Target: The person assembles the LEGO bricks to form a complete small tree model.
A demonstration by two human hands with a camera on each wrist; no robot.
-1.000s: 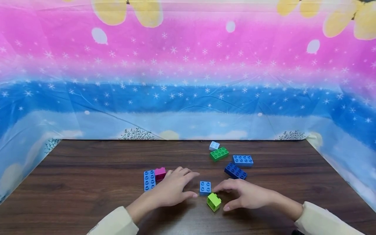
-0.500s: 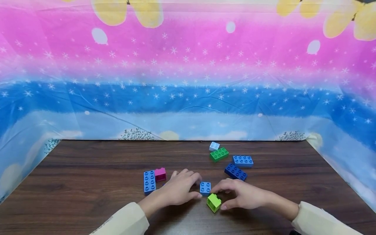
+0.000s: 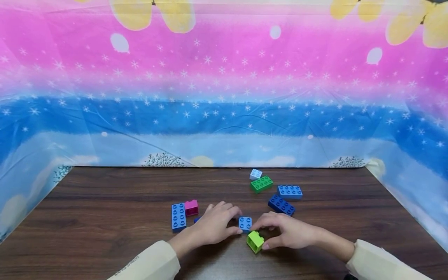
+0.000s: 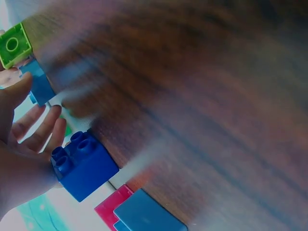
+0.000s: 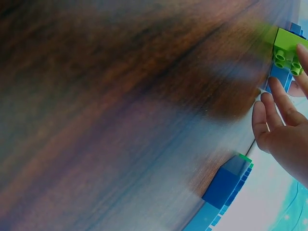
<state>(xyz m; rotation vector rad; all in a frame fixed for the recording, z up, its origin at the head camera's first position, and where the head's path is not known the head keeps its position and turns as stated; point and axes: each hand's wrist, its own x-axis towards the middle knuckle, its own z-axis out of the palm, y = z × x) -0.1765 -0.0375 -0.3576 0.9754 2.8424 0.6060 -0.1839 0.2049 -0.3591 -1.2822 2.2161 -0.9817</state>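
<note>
Left hand (image 3: pixel 214 223) moved nearer studded blue brick (image 3: pixel 245 224), wood-grained table (image 3: pixel 105 214)

Person, two bare hands, long-sleeved garment.
Left hand (image 3: pixel 217 223): bare; fingers and thumb uncovered.
Left sleeve (image 3: pixel 150 262): pale cream, plain cloth; cuff straight-edged, loose, wider than the wrist. Marking: dark lettering (image 3: pixel 127 265), single line, set lengthwise along the sleeve; too small to read.
Right hand (image 3: pixel 292 231): bare; thumbnail showing.
Right sleeve (image 3: pixel 378 258): matching pale cream; cuff likewise loose and straight-edged, lightly creased.
Small black item (image 3: pixel 349 277): below right cuff, largely cut off by the lower edge; kind cannot be told.
</note>
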